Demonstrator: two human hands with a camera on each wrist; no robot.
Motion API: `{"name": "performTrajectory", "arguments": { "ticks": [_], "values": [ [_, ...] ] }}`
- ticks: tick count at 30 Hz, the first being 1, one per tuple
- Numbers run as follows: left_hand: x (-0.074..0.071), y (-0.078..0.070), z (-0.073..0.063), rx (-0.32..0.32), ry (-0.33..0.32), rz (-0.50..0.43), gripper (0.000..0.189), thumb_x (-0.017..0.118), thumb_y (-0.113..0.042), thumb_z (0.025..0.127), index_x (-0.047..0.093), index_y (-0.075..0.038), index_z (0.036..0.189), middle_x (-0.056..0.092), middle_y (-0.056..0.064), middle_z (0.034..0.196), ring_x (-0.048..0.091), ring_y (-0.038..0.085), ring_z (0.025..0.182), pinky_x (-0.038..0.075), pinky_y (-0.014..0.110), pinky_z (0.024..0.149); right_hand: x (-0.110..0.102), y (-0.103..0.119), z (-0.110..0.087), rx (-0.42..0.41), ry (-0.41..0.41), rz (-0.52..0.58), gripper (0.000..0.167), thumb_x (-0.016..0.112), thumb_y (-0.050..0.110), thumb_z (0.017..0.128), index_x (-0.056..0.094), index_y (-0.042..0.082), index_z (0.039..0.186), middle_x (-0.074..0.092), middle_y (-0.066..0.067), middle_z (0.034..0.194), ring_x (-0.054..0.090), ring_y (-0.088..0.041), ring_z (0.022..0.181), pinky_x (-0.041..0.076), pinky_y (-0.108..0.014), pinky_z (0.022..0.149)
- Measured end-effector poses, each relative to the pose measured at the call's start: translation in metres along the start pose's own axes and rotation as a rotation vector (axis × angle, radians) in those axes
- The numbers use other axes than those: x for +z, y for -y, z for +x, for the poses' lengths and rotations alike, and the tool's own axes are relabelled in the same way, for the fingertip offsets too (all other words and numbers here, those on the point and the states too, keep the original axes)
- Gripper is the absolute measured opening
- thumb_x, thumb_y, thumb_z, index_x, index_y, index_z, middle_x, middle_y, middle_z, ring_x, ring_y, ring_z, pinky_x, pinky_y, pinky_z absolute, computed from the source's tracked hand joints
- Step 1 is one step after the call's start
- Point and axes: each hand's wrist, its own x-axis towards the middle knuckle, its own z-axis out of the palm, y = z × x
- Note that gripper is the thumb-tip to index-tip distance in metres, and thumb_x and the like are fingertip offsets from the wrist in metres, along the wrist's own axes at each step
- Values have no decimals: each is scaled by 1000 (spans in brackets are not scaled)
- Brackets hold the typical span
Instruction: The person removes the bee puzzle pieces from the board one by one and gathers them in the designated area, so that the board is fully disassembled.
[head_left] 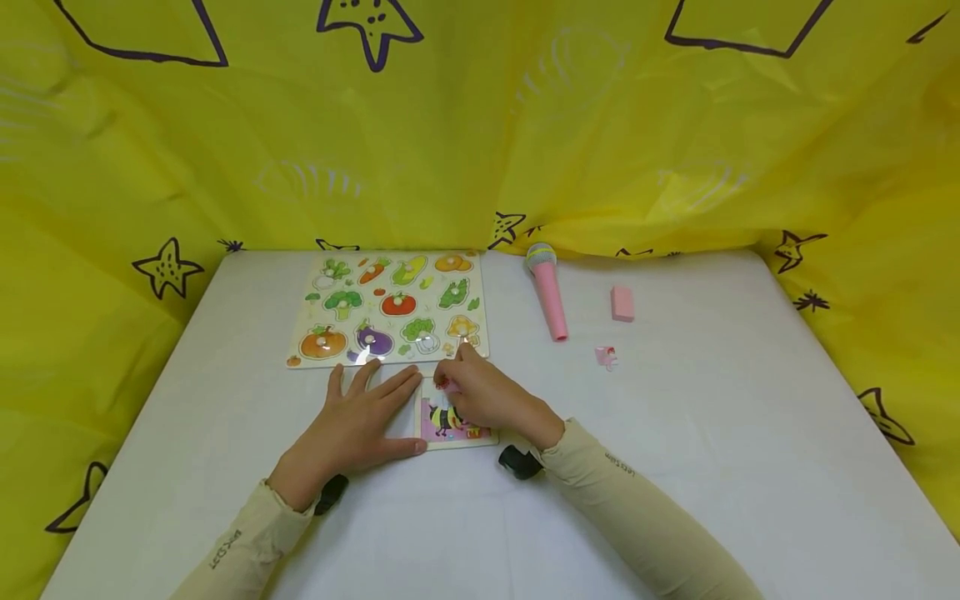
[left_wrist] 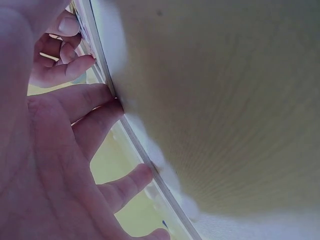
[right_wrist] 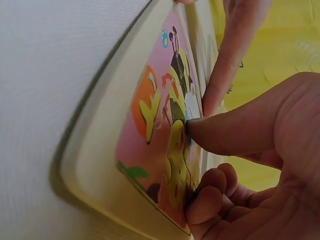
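A small jigsaw puzzle board (head_left: 442, 444) with a bee picture on pink lies in front of me. My left hand (head_left: 356, 425) is spread flat at its left side, thumb at the lower left corner and forefinger near the upper left. Over the upper part of the board my right hand (head_left: 483, 392) pinches a puzzle piece (head_left: 447, 385) between thumb and bent fingers; the hand hides part of the picture. The right wrist view shows the thumb and fingertips at the edge of a yellow part (right_wrist: 176, 160) of the picture.
Just beyond the hands lies a vegetable peg board (head_left: 397, 325). To the right are a pink toy microphone (head_left: 551, 296), a pink block (head_left: 622, 304) and a loose pink puzzle piece (head_left: 607, 357). A yellow curtain (head_left: 465, 125) hangs behind the white table (head_left: 712, 467).
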Motion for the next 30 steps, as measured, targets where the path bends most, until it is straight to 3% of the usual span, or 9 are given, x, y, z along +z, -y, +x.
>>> {"name": "performTrajectory", "arguments": {
  "ticks": [15, 21, 26, 30],
  "values": [
    [1, 1, -1, 13, -17, 3, 90, 77, -59, 93, 46, -12, 164, 43, 4, 169, 28, 51, 153, 10, 83, 114, 3, -1, -2, -30, -69, 7, 19, 68, -9, 95, 71, 4, 109, 47, -8, 102, 47, -25, 98, 45, -36, 84],
    [2, 1, -1, 7, -13, 2, 91, 77, -59, 93, 45, -12, 164, 42, 5, 169, 27, 51, 153, 9, 83, 115, 5, -2, -3, -11, -95, 16, 19, 71, -6, 96, 72, 4, 111, 52, -9, 103, 51, -24, 97, 48, -35, 83],
    [2, 1, 0, 5, -5, 0, 91, 77, -59, 93, 46, -12, 164, 42, 5, 169, 26, 51, 153, 8, 83, 115, 6, -1, -4, 39, -132, 39, 23, 73, -3, 97, 67, -1, 119, 58, -12, 113, 60, -28, 107, 54, -39, 96],
    [3, 1, 0, 5, 1, -1, 92, 77, -59, 93, 45, -12, 165, 41, 5, 170, 26, 51, 154, 7, 83, 116, 5, -1, -5, 49, -167, 66, 15, 72, -3, 98, 69, -2, 113, 60, -11, 110, 62, -27, 106, 55, -40, 96]
  ]
}}
